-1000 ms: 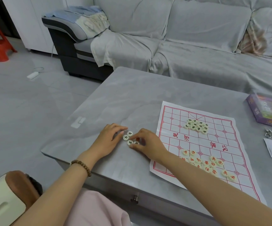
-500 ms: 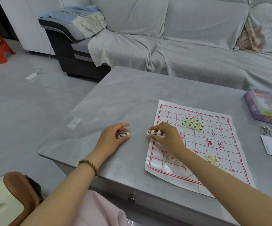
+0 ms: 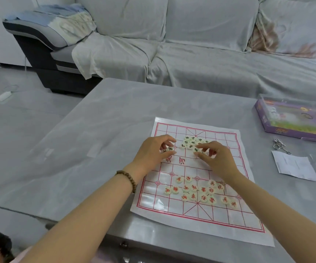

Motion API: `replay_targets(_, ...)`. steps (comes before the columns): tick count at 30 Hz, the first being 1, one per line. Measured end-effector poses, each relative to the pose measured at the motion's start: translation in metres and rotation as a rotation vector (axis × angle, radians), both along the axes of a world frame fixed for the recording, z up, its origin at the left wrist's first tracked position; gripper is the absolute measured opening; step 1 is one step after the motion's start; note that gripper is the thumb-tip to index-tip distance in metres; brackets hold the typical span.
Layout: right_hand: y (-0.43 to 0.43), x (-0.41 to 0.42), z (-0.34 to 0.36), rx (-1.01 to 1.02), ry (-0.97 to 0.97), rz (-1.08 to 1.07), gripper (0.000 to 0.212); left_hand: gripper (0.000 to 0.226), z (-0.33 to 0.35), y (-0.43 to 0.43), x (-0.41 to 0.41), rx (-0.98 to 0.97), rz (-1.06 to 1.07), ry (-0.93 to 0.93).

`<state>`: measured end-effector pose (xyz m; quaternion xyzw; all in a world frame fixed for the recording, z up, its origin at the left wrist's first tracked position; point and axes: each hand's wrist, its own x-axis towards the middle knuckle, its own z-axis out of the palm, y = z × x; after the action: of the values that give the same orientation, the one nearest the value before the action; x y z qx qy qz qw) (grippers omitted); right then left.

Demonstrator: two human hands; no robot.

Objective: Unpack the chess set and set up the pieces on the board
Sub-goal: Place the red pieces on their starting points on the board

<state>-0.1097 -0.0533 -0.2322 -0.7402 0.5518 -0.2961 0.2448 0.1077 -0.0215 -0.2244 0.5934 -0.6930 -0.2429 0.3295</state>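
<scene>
A white paper board [image 3: 217,211] with a red grid lies on the grey table [image 3: 100,141]. Several cream discs with dark characters form a pile [image 3: 190,142] at the board's far side. Several discs with red characters [image 3: 195,190] lie scattered on the near half. My left hand [image 3: 153,152] is over the board's far left and pinches dark-marked pieces [image 3: 169,149] between thumb and fingers. My right hand [image 3: 214,158] sits just right of the dark pile and pinches a dark-marked piece [image 3: 196,150] at its fingertips.
A purple game box [image 3: 293,120] stands at the table's far right. A metal ring puzzle [image 3: 278,146] and a paper slip [image 3: 293,166] lie right of the board. A covered grey sofa [image 3: 191,44] runs behind the table.
Both hands moved right, from the bare table left of the board onto its far half, carrying the dark-marked pieces up beside the dark pile. The camera view shifted right too.
</scene>
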Motion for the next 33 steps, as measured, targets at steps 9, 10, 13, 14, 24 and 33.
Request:
replay_targets(9,-0.02,-0.04,-0.012,0.012,0.147,0.076,0.028,0.048,-0.021,-0.043,-0.055,-0.05,-0.181,-0.304)
replay_targets(10,-0.022,-0.043,-0.013,-0.004,0.154,0.092,0.03,0.054,-0.021,-0.045,-0.055,-0.081,-0.174,-0.335)
replay_targets(13,-0.028,-0.048,-0.014,-0.062,0.168,0.107,0.047,0.077,-0.021,-0.049,-0.048,-0.11,-0.124,-0.351)
replay_targets(14,-0.031,-0.049,-0.015,-0.074,0.185,0.116,0.055,0.085,-0.021,-0.051,-0.044,-0.083,-0.118,-0.331)
replay_targets(24,-0.058,-0.047,-0.02,-0.019,0.464,0.359,0.082,0.104,-0.023,-0.078,-0.039,0.246,-0.255,-0.689)
replay_targets(33,-0.041,-0.04,-0.024,-0.042,0.553,0.548,0.061,0.103,-0.039,-0.068,-0.026,0.151,-0.226,-0.662)
